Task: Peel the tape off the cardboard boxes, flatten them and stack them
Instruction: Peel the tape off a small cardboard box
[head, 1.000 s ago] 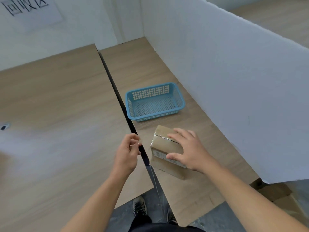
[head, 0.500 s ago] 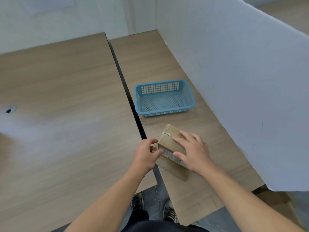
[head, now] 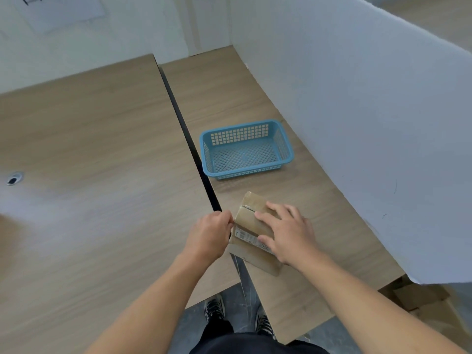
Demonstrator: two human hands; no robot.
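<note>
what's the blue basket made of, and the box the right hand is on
Blue basket: looks like moulded plastic, even colour, slight sheen, regular grid of holes in walls and floor. Cardboard box: brown cardboard, dull finish, creased edges; the white printed label on its side is probably paper.

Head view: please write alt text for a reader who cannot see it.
A person's right hand presses on a small cardboard box on a wooden table, while the left hand, fingers curled, touches the box's left edge. An empty blue basket stands behind it.
</note>
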